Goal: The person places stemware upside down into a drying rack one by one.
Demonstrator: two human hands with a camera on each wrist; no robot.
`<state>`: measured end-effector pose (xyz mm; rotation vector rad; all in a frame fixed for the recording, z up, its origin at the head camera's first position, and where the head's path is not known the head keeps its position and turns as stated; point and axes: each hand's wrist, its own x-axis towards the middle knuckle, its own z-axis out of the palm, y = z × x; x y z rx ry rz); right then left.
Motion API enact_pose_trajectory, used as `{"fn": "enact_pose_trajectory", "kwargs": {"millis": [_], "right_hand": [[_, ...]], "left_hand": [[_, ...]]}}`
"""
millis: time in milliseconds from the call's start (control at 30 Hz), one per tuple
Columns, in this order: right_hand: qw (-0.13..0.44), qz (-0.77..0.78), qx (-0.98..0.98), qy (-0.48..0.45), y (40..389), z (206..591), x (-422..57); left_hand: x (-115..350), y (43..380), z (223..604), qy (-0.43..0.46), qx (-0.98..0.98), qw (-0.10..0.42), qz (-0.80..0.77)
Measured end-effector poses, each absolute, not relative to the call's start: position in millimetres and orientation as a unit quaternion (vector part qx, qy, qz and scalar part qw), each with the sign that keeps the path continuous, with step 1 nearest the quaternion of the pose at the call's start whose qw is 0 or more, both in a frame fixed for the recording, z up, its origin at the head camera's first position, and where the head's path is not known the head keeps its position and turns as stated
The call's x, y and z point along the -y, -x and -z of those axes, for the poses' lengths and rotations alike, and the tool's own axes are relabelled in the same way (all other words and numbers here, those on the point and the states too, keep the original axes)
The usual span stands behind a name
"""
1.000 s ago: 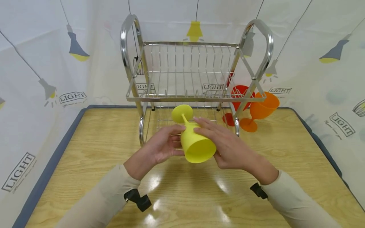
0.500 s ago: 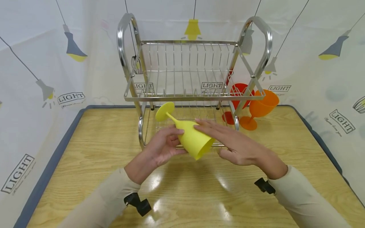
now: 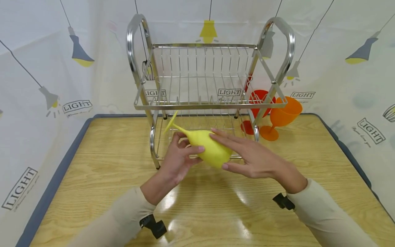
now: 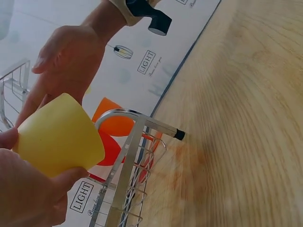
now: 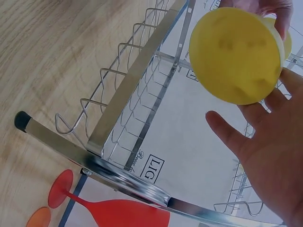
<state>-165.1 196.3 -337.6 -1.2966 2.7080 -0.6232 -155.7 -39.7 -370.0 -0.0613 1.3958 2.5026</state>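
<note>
A yellow plastic goblet (image 3: 208, 147) is held up in front of the rack, tilted on its side with its foot toward the upper left. My left hand (image 3: 182, 157) grips the bowl near the stem, thumb on the near side. Straight fingers of my right hand (image 3: 251, 154) lie along the top of the bowl. In the right wrist view the goblet's open mouth (image 5: 234, 54) faces the camera, and the right thumb (image 5: 227, 130) stands apart from the rim. The left wrist view shows the bowl (image 4: 61, 135) between the left thumb and fingers.
A two-tier metal dish rack (image 3: 213, 107) stands on the wooden table (image 3: 105, 154) just behind the hands. At its right are a red goblet (image 3: 259, 99), partly hidden by the rack, and an orange goblet (image 3: 285, 113), both upright. A printed curtain (image 3: 108, 68) surrounds the table.
The yellow goblet has turned, its foot swinging left and its mouth rotating away from the head camera. The left hand has shifted its grip on the bowl; the right hand has moved slightly right.
</note>
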Motion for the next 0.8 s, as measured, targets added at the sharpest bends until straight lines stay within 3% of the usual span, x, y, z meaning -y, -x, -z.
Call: {"fn": "enact_pose_trajectory", "kwargs": {"millis": [167,400,800], "right_hand": [[0.023,0.208,-0.884,0.418,164.7,339.6,-194.4],[0.013,0.213,-0.896,0.389,162.2,342.1,-188.1],[-0.005,0.26,-0.882,0.392,160.8,348.0,-182.0]], "left_hand": [[35.3,152.6,373.3,0.0,-0.507,0.098,-0.857],[33.0,146.6,382.4,-0.119,-0.598,-0.026,-0.792],[32.7,143.6,391.8,-0.249,-0.731,-0.153,-0.616]]}}
